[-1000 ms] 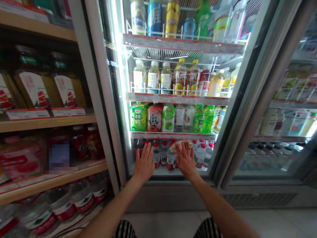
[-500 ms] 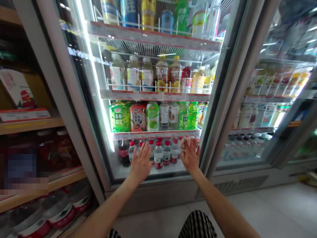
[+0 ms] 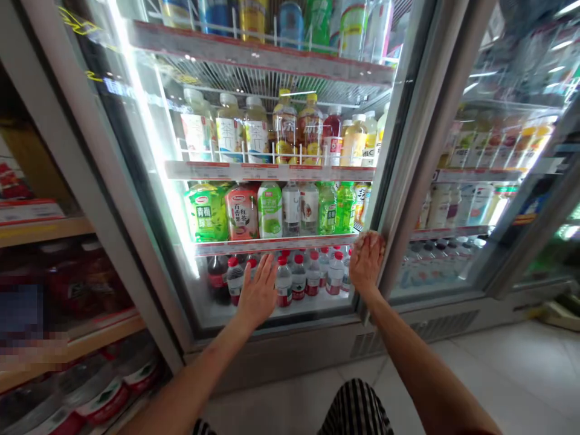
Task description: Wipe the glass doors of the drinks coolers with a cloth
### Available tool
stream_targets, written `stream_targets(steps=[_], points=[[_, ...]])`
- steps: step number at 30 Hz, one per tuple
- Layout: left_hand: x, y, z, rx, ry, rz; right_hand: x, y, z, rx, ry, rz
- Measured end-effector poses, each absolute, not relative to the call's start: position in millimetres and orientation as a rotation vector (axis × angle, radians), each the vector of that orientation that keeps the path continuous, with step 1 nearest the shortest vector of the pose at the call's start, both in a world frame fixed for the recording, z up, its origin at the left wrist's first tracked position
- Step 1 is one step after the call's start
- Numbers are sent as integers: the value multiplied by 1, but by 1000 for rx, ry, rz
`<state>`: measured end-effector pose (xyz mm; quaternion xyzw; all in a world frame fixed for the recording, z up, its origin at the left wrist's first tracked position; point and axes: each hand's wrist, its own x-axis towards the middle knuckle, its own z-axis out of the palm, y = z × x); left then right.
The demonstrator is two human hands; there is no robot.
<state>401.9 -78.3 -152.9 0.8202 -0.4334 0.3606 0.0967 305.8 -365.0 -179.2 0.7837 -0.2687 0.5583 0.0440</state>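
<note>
My left hand [image 3: 257,295] is flat against the glass door [image 3: 312,311] of a lit drinks fridge, in front of the bottom row of bottles. Its fingers are stretched out and hold nothing. At the lower right of the same door, my right hand [image 3: 365,269] presses a crumpled, pale brownish cloth [image 3: 379,243] against the glass, by the metal door frame [image 3: 408,199]. The fingers cover most of the cloth. Behind the glass stand small red-capped bottles [image 3: 284,284] and a dark cola bottle [image 3: 217,279].
Inside the fridge, shelves hold green tea bottles [image 3: 206,211], yellow-capped bottles [image 3: 284,130] and cans [image 3: 290,24]. Another fridge door [image 3: 457,266] adjoins on the right. Wooden shelves [image 3: 45,232] with packaged goods flank the left. My striped knee [image 3: 356,411] is above the tiled floor [image 3: 512,356].
My right hand has slid the cloth rightward across the glass to the door frame. My left hand stays on the glass in nearly the same place. The view has shifted slightly.
</note>
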Motion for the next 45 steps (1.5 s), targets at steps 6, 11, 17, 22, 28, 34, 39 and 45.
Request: stream_targets(steps=[6, 11, 17, 22, 28, 34, 39, 45], points=[[402, -86, -142, 2408, -1308, 1076, 304, -363, -185, 2431, -719, 1626], [399, -95, -117, 2279, -1331, 1101, 329, -337, -137, 2393, -528, 1797], [391, -137, -86, 1758, -1527, 1005, 364, -276, -77, 2612, 130, 1726], [404, -167, -71, 1660, -1417, 994, 346, -290, -95, 2610, 233, 1868], [414, -205, -36, 1807, -1432, 1421, 323, -341, -74, 2397, -68, 1909], [442, -194, -11, 1697, -1615, 1792, 347, -361, -20, 2231, -223, 2017], [501, -84, 18, 1483, -1088, 1789, 361, -364, -29, 2220, -238, 1947], [490, -104, 10, 1602, -1189, 1774, 368, -358, -38, 2194, -323, 2019]])
